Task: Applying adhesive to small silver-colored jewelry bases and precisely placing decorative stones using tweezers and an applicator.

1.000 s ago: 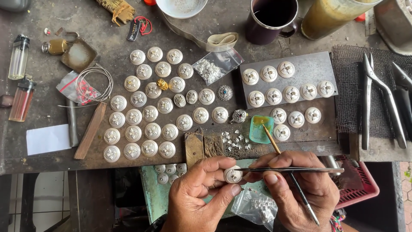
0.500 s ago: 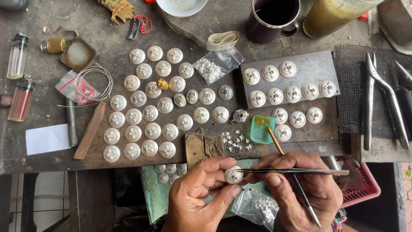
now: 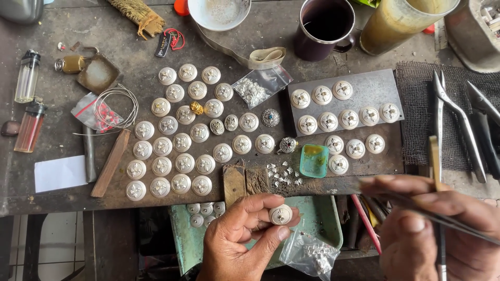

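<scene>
We pinch a round white button between the thumb and fingertips of our left hand, near the front edge of the bench and just above the green tray, its decorated face turned up. Our right hand is closed on a pair of slim tweezers together with a brush. The tweezers' long axis runs left-and-far toward the button, their tip well to its right, so the right hand's tool is what lies nearest it.
</scene>
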